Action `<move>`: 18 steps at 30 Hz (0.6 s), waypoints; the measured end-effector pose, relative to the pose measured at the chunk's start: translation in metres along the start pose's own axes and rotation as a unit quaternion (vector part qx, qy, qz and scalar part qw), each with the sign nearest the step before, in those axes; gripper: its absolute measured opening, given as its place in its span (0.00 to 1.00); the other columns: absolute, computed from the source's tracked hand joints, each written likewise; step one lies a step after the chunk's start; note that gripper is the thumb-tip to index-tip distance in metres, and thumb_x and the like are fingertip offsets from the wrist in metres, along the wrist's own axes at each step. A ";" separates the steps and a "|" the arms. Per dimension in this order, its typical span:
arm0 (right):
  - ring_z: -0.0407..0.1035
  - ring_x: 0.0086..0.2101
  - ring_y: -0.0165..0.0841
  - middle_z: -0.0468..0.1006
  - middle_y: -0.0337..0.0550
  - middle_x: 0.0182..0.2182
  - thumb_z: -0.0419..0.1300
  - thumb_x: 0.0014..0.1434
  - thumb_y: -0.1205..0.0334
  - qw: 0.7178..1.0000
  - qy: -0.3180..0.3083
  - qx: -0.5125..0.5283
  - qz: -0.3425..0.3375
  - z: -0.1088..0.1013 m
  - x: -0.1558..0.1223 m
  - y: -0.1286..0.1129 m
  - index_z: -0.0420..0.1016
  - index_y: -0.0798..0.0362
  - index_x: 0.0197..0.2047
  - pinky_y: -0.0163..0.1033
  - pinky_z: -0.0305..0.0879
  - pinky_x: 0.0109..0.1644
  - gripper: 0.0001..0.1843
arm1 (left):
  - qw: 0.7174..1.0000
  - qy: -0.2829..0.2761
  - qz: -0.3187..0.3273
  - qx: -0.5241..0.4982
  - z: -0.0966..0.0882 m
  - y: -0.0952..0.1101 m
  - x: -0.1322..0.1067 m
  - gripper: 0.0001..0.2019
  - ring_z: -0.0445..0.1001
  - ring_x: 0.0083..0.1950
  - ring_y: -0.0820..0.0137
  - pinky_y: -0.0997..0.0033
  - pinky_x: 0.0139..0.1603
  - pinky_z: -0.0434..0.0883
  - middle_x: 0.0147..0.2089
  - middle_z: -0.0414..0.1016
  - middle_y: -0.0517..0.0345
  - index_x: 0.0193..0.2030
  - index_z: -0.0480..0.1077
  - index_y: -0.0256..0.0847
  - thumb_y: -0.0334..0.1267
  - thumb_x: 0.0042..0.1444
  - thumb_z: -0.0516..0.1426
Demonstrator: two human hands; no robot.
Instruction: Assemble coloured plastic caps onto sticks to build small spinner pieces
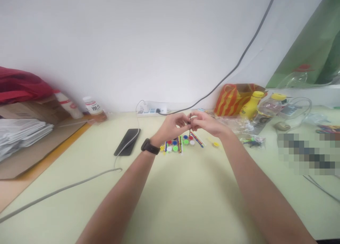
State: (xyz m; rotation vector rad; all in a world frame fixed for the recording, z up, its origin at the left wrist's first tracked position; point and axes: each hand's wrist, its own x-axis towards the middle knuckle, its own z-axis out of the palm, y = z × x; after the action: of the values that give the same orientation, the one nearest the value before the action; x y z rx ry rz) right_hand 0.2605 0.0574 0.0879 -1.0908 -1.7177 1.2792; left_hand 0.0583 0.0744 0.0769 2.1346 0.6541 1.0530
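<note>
My left hand [177,124] and my right hand [203,123] meet above the table, fingertips pinched together. Between them a thin dark stick [190,131] hangs upright, and both hands appear to grip it near its top. The fingers hide part of it. Below lie small round plastic pieces in several colours, among them a green one [175,149], a white one [192,143] and a red one [191,137]. Narrow coloured plastic sticks [197,139] lie beside them. A yellow round piece [216,144] sits apart, under my right wrist.
A black phone [128,142] with a white cable lies left of my hands. Behind are a power strip [151,109] and a striped bag [230,98]. Bottles, including a yellow one [251,105], stand right; a labelled bottle [94,109] and stacked papers [22,134] are left.
</note>
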 end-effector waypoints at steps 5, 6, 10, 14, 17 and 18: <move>0.65 0.29 0.30 0.73 0.37 0.28 0.52 0.60 0.64 0.975 0.073 -0.208 0.037 -0.003 0.009 0.020 0.74 0.51 0.46 0.33 0.59 0.32 0.13 | 0.998 -0.031 -0.045 -0.011 0.005 -0.008 -0.004 0.06 0.80 0.33 0.69 0.73 0.33 0.74 0.32 0.80 0.56 0.35 0.72 0.38 0.37 0.56 0.64; 0.67 0.30 0.31 0.75 0.39 0.31 0.52 0.60 0.65 0.959 0.072 -0.267 0.056 -0.006 0.010 0.025 0.74 0.52 0.50 0.34 0.60 0.33 0.16 | 0.996 -0.061 -0.056 -0.013 0.007 -0.009 -0.006 0.06 0.80 0.33 0.68 0.73 0.33 0.74 0.32 0.80 0.56 0.34 0.72 0.38 0.37 0.55 0.64; 0.71 0.36 0.35 0.79 0.46 0.36 0.57 0.56 0.69 0.906 0.047 -0.405 0.115 -0.019 0.013 0.042 0.76 0.57 0.51 0.35 0.61 0.38 0.19 | 0.982 -0.176 -0.041 0.049 0.024 -0.011 -0.009 0.04 0.79 0.36 0.67 0.71 0.38 0.73 0.34 0.82 0.56 0.32 0.78 0.38 0.34 0.50 0.66; 0.73 0.38 0.36 0.81 0.49 0.41 0.61 0.55 0.69 0.886 0.030 -0.437 0.154 -0.021 0.013 0.053 0.76 0.57 0.55 0.35 0.61 0.38 0.23 | 0.961 -0.256 -0.036 0.098 0.040 -0.012 -0.013 0.05 0.77 0.34 0.68 0.71 0.34 0.70 0.34 0.83 0.58 0.33 0.82 0.40 0.31 0.47 0.66; 0.74 0.41 0.36 0.81 0.50 0.47 0.63 0.56 0.64 0.875 0.013 -0.451 0.174 -0.023 0.013 0.054 0.76 0.55 0.54 0.34 0.63 0.38 0.22 | 0.956 -0.264 -0.046 0.116 0.039 -0.018 -0.015 0.03 0.77 0.32 0.67 0.70 0.33 0.69 0.31 0.82 0.59 0.29 0.81 0.41 0.31 0.45 0.66; 0.74 0.42 0.37 0.81 0.50 0.48 0.64 0.56 0.62 0.872 0.009 -0.456 0.179 -0.025 0.012 0.052 0.77 0.54 0.52 0.34 0.63 0.39 0.19 | 0.955 -0.264 -0.057 0.120 0.037 -0.021 -0.015 0.02 0.77 0.31 0.67 0.70 0.32 0.70 0.31 0.82 0.59 0.28 0.81 0.41 0.32 0.45 0.67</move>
State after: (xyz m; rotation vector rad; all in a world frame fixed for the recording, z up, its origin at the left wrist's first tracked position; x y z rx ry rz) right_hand 0.2893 0.0856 0.0442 -2.0163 -2.2329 0.5825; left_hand 0.0773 0.0652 0.0370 2.4116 0.6533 0.3194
